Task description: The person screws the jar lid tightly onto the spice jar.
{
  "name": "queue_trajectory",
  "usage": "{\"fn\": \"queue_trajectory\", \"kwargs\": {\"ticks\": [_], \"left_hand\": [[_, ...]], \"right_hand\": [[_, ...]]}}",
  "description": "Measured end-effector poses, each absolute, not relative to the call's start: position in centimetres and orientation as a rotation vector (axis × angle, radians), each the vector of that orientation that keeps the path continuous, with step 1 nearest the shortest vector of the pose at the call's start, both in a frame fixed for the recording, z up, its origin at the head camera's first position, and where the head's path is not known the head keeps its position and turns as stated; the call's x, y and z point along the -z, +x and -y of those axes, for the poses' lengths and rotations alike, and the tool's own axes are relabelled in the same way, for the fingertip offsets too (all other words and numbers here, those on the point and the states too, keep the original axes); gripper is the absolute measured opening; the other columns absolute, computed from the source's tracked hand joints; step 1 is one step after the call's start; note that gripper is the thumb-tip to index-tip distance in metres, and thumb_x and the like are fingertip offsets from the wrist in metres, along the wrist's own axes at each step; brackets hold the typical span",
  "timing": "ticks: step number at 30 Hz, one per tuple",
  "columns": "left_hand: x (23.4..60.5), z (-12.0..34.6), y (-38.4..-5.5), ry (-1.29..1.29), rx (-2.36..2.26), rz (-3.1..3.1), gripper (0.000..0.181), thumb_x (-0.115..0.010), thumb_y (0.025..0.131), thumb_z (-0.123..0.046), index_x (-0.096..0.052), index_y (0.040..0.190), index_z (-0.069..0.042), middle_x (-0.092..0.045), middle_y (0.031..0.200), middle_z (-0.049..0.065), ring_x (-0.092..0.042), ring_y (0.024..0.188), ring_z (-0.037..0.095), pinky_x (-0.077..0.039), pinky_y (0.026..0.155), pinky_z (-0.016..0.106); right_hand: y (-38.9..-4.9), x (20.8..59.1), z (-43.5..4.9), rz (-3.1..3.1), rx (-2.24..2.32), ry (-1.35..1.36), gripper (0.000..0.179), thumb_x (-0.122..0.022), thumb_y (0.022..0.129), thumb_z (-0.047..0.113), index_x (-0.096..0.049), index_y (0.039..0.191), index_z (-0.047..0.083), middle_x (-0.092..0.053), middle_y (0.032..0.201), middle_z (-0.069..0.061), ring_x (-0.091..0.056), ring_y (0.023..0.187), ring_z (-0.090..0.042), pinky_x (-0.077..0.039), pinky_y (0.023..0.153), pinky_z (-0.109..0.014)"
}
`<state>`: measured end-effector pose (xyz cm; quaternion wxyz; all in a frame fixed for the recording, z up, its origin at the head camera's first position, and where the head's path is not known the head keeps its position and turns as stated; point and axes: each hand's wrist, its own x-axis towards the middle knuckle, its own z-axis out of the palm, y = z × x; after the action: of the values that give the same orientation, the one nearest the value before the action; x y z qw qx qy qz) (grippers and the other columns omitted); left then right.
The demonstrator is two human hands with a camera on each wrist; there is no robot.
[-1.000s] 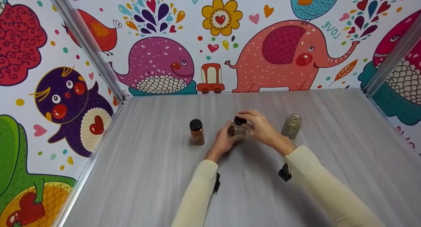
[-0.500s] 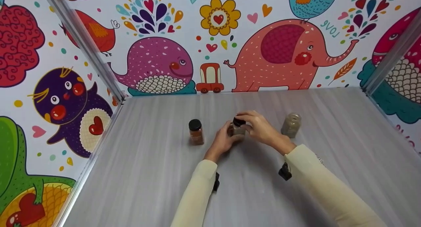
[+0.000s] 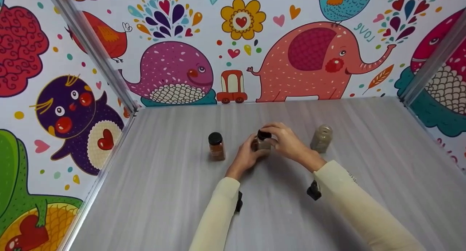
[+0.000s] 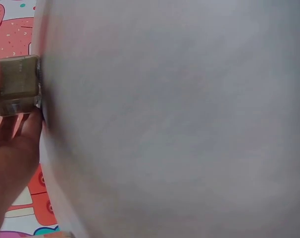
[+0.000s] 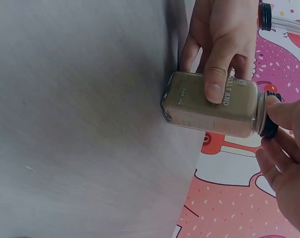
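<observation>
A square glass spice jar (image 5: 209,104) with greyish-tan powder stands on the table between my two hands. My left hand (image 3: 245,155) grips its body, thumb across the printed side in the right wrist view. With thumb and fingers my right hand (image 3: 291,143) pinches the black lid (image 5: 272,116), which sits on the jar's neck. The left wrist view catches only part of the jar (image 4: 19,82) and of the left hand. To the left stands a jar of red-brown spice (image 3: 217,149) with a black lid. A lidless jar of greyish powder (image 3: 321,140) stands to the right.
The grey wood-grain table (image 3: 164,192) ends at a back wall (image 3: 236,25) printed with cartoon animals. Printed side panels rise at left and right, with metal posts (image 3: 98,58) at the corners. A black wrist camera (image 3: 314,191) hangs under the right sleeve.
Both hands stay on the same jar and lid. My right thumb has shifted slightly left across the lid. The other two jars have not moved.
</observation>
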<state>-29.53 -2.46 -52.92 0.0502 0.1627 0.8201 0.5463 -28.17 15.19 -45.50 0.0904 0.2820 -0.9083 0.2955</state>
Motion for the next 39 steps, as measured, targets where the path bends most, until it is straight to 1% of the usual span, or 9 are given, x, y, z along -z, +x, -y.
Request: {"fn": "queue_trajectory", "kwargs": {"ticks": [5, 11, 16, 19, 22, 27, 33, 35, 39], "left_hand": [[52.9, 2.57, -29.45, 0.493, -1.655, -2.505, 0.057, -0.072, 0.093, -0.029, -0.049, 0.145, -0.017, -0.06, 0.141, 0.013, -0.057, 0.13, 0.026, -0.044, 0.111, 0.045], [52.94, 2.68, -29.43, 0.509, -1.619, -2.541, 0.057, -0.071, 0.094, -0.031, -0.048, 0.145, -0.016, -0.059, 0.142, 0.011, -0.056, 0.131, 0.025, -0.043, 0.111, 0.045], [53.02, 2.62, -29.48, 0.509, -1.626, -2.527, 0.055, -0.071, 0.094, -0.031, -0.05, 0.143, -0.017, -0.059, 0.142, 0.009, -0.056, 0.131, 0.023, -0.044, 0.111, 0.043], [53.02, 2.6, -29.48, 0.495, -1.635, -2.515, 0.056, -0.072, 0.093, -0.032, -0.05, 0.143, -0.019, -0.06, 0.141, 0.009, -0.056, 0.131, 0.022, -0.044, 0.111, 0.043], [52.97, 2.62, -29.45, 0.48, -1.638, -2.509, 0.058, -0.072, 0.093, -0.031, -0.049, 0.145, -0.019, -0.059, 0.142, 0.01, -0.056, 0.131, 0.022, -0.043, 0.112, 0.043], [52.96, 2.74, -29.5, 0.492, -1.622, -2.533, 0.059, -0.073, 0.093, -0.032, -0.049, 0.145, -0.018, -0.059, 0.142, 0.011, -0.054, 0.133, 0.025, -0.041, 0.113, 0.046], [52.96, 2.78, -29.56, 0.512, -1.61, -2.544, 0.058, -0.072, 0.093, -0.032, -0.049, 0.144, -0.017, -0.06, 0.141, 0.011, -0.055, 0.131, 0.025, -0.041, 0.113, 0.046], [52.97, 2.74, -29.55, 0.511, -1.611, -2.541, 0.057, -0.072, 0.093, -0.032, -0.05, 0.144, -0.017, -0.061, 0.139, 0.01, -0.056, 0.13, 0.024, -0.042, 0.112, 0.045], [52.99, 2.66, -29.54, 0.509, -1.585, -2.543, 0.056, -0.07, 0.094, -0.036, -0.049, 0.143, -0.02, -0.061, 0.139, 0.009, -0.058, 0.128, 0.023, -0.044, 0.111, 0.044]], "right_hand": [[-28.13, 45.63, -15.04, 2.694, -0.884, 0.822, 0.034, -0.068, 0.093, 0.001, -0.067, 0.127, 0.004, -0.061, 0.132, -0.016, -0.059, 0.121, -0.032, -0.052, 0.101, -0.046], [-28.05, 45.86, -14.83, 2.663, -0.854, 0.808, 0.035, -0.07, 0.093, 0.007, -0.066, 0.127, 0.002, -0.062, 0.128, -0.018, -0.06, 0.118, -0.033, -0.054, 0.099, -0.047], [-27.93, 45.81, -14.79, 2.663, -0.93, 0.767, 0.041, -0.075, 0.09, 0.013, -0.066, 0.129, 0.002, -0.055, 0.141, -0.02, -0.057, 0.127, -0.036, -0.05, 0.104, -0.049], [-27.9, 45.66, -14.78, 2.64, -1.003, 0.749, 0.041, -0.074, 0.091, 0.014, -0.066, 0.129, 0.002, -0.052, 0.146, -0.019, -0.056, 0.131, -0.036, -0.047, 0.107, -0.05], [-27.9, 45.56, -14.77, 2.626, -1.012, 0.753, 0.035, -0.071, 0.093, 0.011, -0.068, 0.127, 0.003, -0.055, 0.144, -0.019, -0.057, 0.13, -0.036, -0.047, 0.107, -0.05], [-28.04, 45.83, -14.75, 2.589, -0.902, 0.843, 0.025, -0.068, 0.093, 0.004, -0.072, 0.118, 0.002, -0.062, 0.134, -0.019, -0.06, 0.124, -0.035, -0.05, 0.104, -0.049], [-28.08, 46.09, -14.67, 2.558, -0.833, 0.863, 0.02, -0.068, 0.094, 0.005, -0.073, 0.114, 0.003, -0.066, 0.123, -0.015, -0.061, 0.115, -0.03, -0.054, 0.098, -0.045], [-28.02, 46.01, -14.69, 2.572, -0.841, 0.848, 0.021, -0.068, 0.094, 0.006, -0.073, 0.114, 0.003, -0.065, 0.123, -0.016, -0.061, 0.115, -0.03, -0.054, 0.098, -0.045], [-27.98, 45.87, -14.86, 2.592, -0.922, 0.819, 0.027, -0.07, 0.094, 0.01, -0.071, 0.12, 0.003, -0.062, 0.131, -0.018, -0.06, 0.121, -0.034, -0.052, 0.101, -0.049]]}}
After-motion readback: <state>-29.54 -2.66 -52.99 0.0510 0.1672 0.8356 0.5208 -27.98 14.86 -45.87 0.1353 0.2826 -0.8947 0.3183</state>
